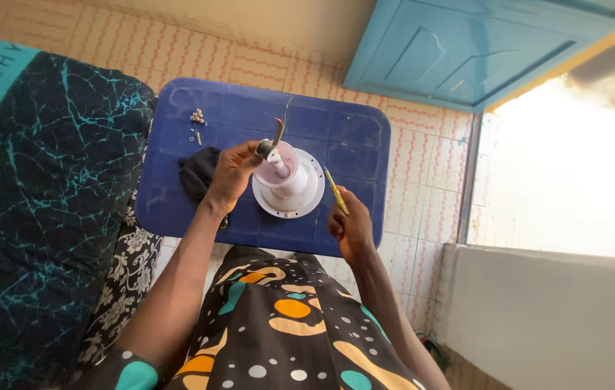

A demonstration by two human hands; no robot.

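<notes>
A white round motor housing (294,189) with a pale pink top and a short shaft stands on a blue plastic stool top (351,141). My left hand (231,173) grips its upper left side, fingers by a dark ring at the shaft and a thin wire sticking up. To the right of the housing, my right hand (351,224) holds a slim yellow-handled screwdriver (335,191) with its tip pointing up, apart from the housing.
Small screws (197,117) lie at the stool's back left. A black cloth (195,173) sits by my left wrist. A dark patterned mattress (40,202) fills the left. Tiled floor surrounds the stool; a blue door (466,50) stands open at the back right.
</notes>
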